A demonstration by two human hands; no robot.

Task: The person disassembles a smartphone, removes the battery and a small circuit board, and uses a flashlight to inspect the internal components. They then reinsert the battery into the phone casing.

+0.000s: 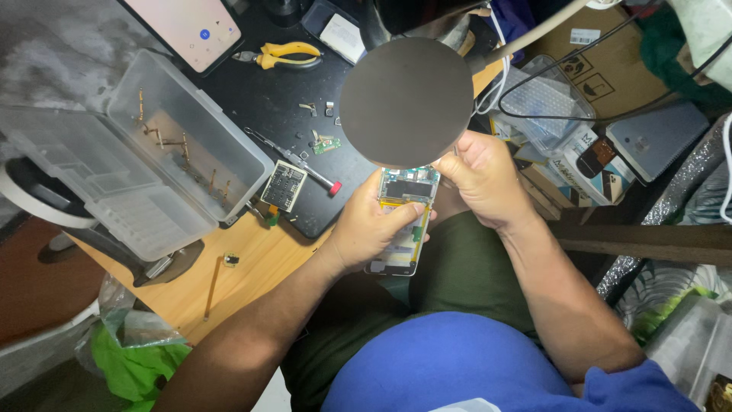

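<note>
2 hands (374, 229) (480, 179), phone (402, 221) perhaps half-hidden.

opened phone (406, 200): top edge hidden behind dark round disc (406, 101); middle covered by left hand (373, 229)
right hand (482, 181): fingertips hidden by disc
pink-screened device (187, 27): cut off by top edge

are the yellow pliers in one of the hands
No, the yellow pliers lie on the dark mat, while the left hand and right hand hold the opened phone.
</note>
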